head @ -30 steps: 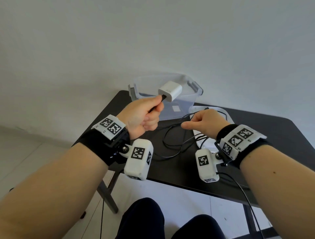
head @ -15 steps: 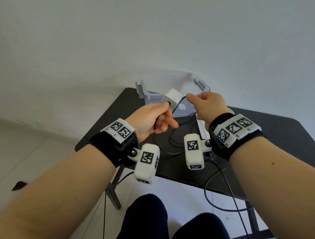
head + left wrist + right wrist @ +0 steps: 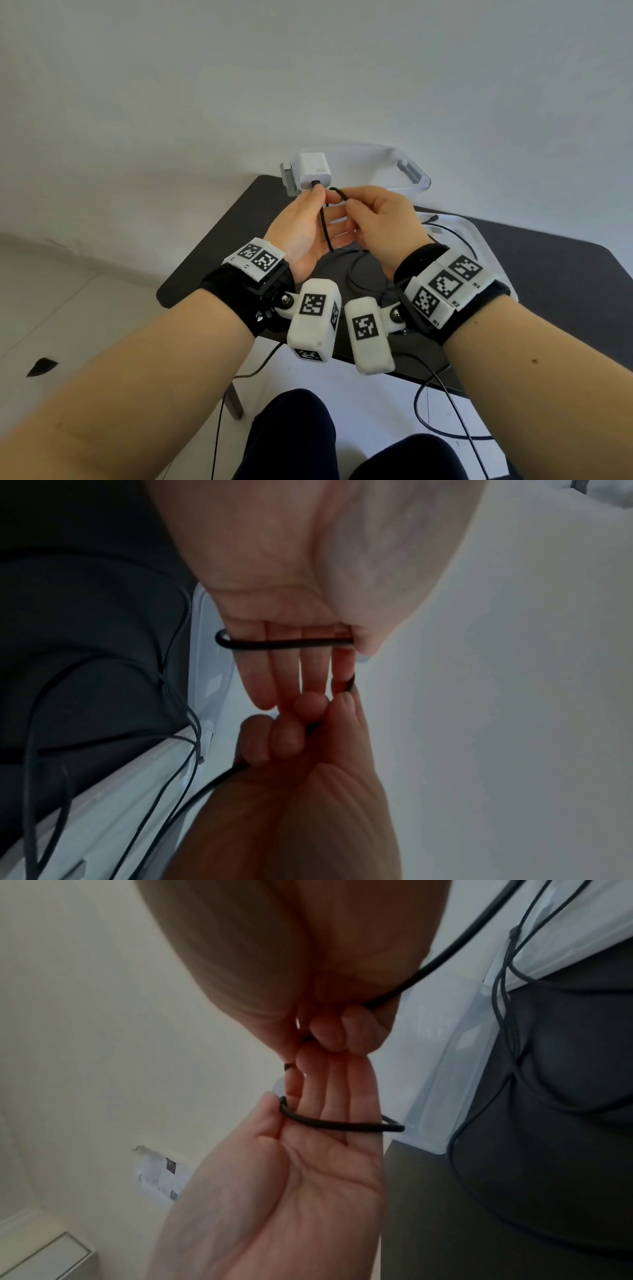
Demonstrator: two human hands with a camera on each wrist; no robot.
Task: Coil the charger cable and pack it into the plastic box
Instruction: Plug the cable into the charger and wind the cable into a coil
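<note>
The white charger block (image 3: 312, 170) stands upright above my left hand (image 3: 322, 205), in front of the clear plastic box (image 3: 407, 171). My left thumb pinches the black cable (image 3: 324, 228) just below the plug, and my left fingers are straight. The cable (image 3: 284, 643) lies across those fingers and bends round the little finger. My right hand (image 3: 349, 209) pinches the cable in a small loop right beside the left fingertips. In the right wrist view the cable (image 3: 342, 1125) crosses the left palm. The rest of the cable trails down onto the black table (image 3: 548, 274).
The box's white lid (image 3: 476, 236) lies on the table to the right, with slack cable loops over it. The box sits at the table's far edge against the wall. Wrist camera cords hang below the near table edge, above my knees.
Both hands rose and came together. The left hand went from a fist to straight fingers with the cable laid across them. The right hand carried the cable up to the left fingertips.
</note>
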